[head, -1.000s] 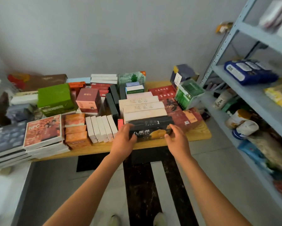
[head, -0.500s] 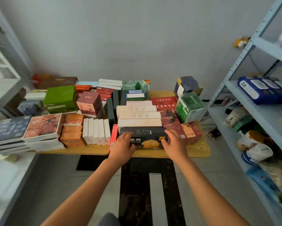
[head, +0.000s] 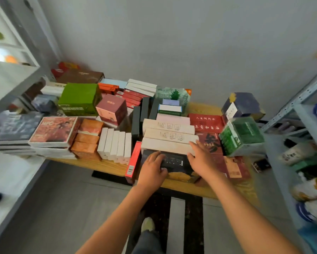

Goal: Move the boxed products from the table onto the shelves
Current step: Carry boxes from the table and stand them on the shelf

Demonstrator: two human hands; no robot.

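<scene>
Though partly covered, black box, orange-fronted.

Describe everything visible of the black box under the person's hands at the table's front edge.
The black box is a long carton, cardboard by its look, lying flat at the table front edge. Its top is dark with faint print; its front face shows an orange picture. The left hand rests on its top, the right hand at its right end. A beige box lies against its back, a red box on its left.
</scene>
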